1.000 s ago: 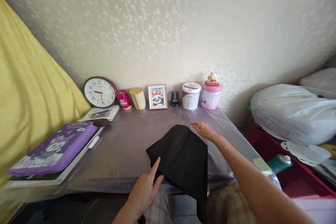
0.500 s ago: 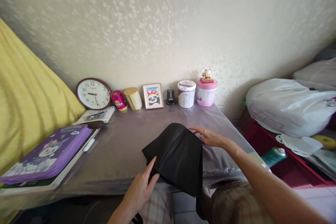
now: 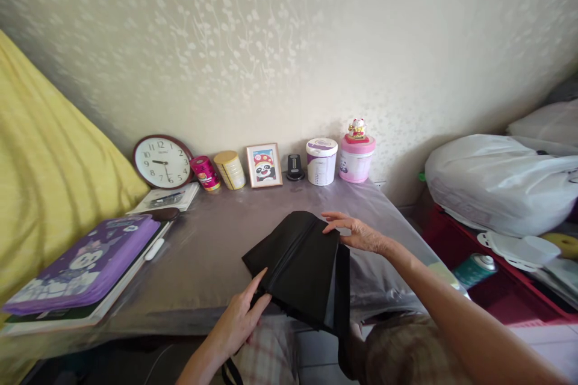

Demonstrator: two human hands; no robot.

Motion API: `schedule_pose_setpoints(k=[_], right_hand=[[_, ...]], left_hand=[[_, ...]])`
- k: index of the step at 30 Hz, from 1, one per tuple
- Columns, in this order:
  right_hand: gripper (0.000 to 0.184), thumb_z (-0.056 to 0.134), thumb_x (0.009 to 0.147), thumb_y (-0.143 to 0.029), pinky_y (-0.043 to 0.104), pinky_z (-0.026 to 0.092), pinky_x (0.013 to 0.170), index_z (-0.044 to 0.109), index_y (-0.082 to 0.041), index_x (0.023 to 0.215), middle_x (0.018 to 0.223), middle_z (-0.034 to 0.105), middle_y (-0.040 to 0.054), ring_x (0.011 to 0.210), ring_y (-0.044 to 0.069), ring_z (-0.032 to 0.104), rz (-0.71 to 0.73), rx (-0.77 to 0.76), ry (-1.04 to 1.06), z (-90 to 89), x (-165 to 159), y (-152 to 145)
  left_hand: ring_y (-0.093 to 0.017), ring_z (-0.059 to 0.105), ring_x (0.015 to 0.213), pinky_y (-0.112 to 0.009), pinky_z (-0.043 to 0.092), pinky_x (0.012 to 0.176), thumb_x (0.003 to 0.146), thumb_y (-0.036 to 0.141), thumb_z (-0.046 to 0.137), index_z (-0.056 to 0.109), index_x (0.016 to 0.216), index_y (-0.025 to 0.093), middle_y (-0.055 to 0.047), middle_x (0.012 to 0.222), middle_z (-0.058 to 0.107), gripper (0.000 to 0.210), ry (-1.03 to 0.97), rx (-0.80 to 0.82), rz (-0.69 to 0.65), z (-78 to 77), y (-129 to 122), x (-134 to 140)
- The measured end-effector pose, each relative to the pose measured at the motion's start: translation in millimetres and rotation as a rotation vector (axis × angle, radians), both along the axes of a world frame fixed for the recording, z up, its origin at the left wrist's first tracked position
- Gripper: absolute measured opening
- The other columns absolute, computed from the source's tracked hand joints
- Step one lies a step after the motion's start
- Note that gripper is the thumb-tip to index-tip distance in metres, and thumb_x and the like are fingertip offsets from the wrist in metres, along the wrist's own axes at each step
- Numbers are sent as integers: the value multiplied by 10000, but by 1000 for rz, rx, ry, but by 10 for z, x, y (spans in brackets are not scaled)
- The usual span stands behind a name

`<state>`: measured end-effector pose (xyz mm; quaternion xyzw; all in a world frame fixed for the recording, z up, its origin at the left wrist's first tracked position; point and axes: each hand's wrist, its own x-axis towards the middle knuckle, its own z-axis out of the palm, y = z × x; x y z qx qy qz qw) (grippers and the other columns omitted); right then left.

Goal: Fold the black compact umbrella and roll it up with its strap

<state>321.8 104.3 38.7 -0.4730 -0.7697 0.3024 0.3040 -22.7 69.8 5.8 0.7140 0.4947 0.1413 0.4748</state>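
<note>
A black folded fabric bag [image 3: 298, 277] lies slanted over the front edge of the table, with a long zip or seam running along it. My left hand [image 3: 241, 316] grips its lower left edge between thumb and fingers. At the upper right edge, the bent fingers of my right hand [image 3: 354, 233] hold the top layer. That layer is drawn aside, and a gap shows a greyish inside along the right. Below my left hand hangs a black strap [image 3: 232, 371].
Covered table [image 3: 208, 252] against the wall. Along the back stand a clock [image 3: 162, 162], tins, a framed panda picture [image 3: 264, 165], tubs and a cat figurine [image 3: 356, 129]. Left: a purple case [image 3: 85, 264] on books. Right: a red box [image 3: 510, 295] with a white plastic bag [image 3: 497, 183] and spray can.
My right hand's fingers have closed onto the bag's upper right edge and moved its top layer leftward, so a gap has opened on the right side. My left hand stays nearly in place.
</note>
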Motion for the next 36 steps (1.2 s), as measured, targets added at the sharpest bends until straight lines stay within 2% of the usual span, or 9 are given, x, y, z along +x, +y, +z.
schedule_pose_setpoints(k=[7, 13, 17, 19, 23, 24, 26, 29, 36], right_hand=[[193, 579, 791, -373, 399, 339, 1010, 673, -222, 870, 1247, 532, 59, 1151, 224, 493, -42, 104, 81, 105, -171, 129], [292, 573, 778, -431, 348, 415, 911, 632, -196, 941, 1013, 640, 38, 977, 201, 573, -136, 63, 226, 107, -390, 314], [261, 535, 795, -441, 272, 458, 728, 595, -191, 835, 766, 610, -17, 750, 150, 565, -183, 24, 278, 19, -525, 460], [249, 519, 803, -440, 242, 442, 665, 570, -198, 770, 694, 559, -37, 676, 127, 523, -216, 47, 253, -43, -575, 537], [244, 486, 820, -430, 225, 426, 646, 553, -202, 765, 696, 527, -40, 676, 120, 492, -245, 70, 215, -162, -647, 666], [244, 482, 821, -430, 225, 426, 648, 550, -203, 764, 699, 527, -40, 680, 121, 492, -256, 72, 202, -185, -662, 688], [243, 473, 821, -427, 226, 426, 647, 546, -206, 752, 691, 529, -41, 679, 125, 495, -275, 69, 168, -220, -692, 719], [239, 451, 829, -411, 233, 429, 652, 553, -211, 744, 688, 552, -40, 679, 132, 515, -306, 72, 61, -257, -740, 743], [171, 494, 822, -326, 286, 439, 783, 630, -226, 847, 862, 663, 3, 824, 175, 594, -368, 61, -130, -330, -823, 790]], left_hand=[[-98, 490, 371, -200, 414, 368, 859, 520, 355, 235, 1398, 235, 65, 552, 498, 621, -22, -47, 14, 22, 25, -9], [-126, 548, 426, -242, 468, 498, 870, 524, 314, 296, 1376, 182, 33, 567, 571, 612, 61, 26, -28, 6, 65, -25], [-166, 631, 583, -271, 494, 601, 863, 507, 350, 369, 1340, 191, -28, 715, 668, 572, 67, 76, -24, 3, 63, -27], [-162, 631, 565, -268, 496, 567, 861, 500, 361, 362, 1339, 189, -53, 819, 686, 570, 33, 65, -29, 10, 43, -22], [-101, 551, 391, -240, 457, 417, 871, 510, 323, 303, 1356, 212, -99, 1077, 637, 569, 24, 13, -51, 47, 1, -11], [-105, 570, 421, -245, 472, 446, 874, 498, 323, 307, 1352, 226, -99, 1130, 616, 550, 26, 39, -64, 55, -3, -9], [-154, 649, 637, -269, 508, 620, 874, 456, 349, 335, 1339, 243, -82, 1173, 600, 511, 33, 145, -108, 57, -5, -9], [-221, 613, 958, -306, 453, 823, 852, 412, 406, 338, 1346, 211, -90, 1111, 633, 538, 129, 269, -138, 18, -3, -13], [-262, 623, 907, -317, 439, 748, 845, 386, 400, 255, 1392, 149, -138, 978, 668, 613, 427, 307, -132, -7, -33, 21]])
